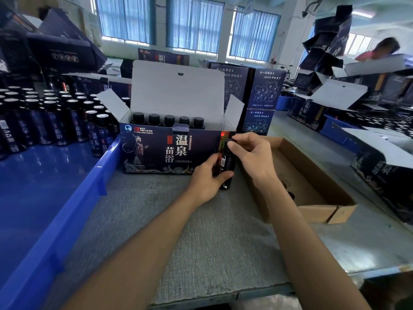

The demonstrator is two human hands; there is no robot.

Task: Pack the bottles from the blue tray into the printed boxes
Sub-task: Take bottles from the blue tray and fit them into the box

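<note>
An open printed box [156, 151] stands on the grey mat in front of me, its white lid flap raised. A row of black bottle caps [168, 119] shows inside along its back. At the box's right front corner I hold one dark bottle [226, 166] upright. My left hand [206, 177] grips the bottle's lower body. My right hand [252, 153] pinches its black cap from above. To the left, the blue tray [73, 198] holds several dark bottles [53, 117] standing at its far end.
A shallow brown cardboard tray [324, 193] lies right of my hands. Closed printed boxes [263, 95] are stacked behind the open one. More open boxes [384, 166] and a blue bin [335, 128] crowd the right side. A person bends over at the far right.
</note>
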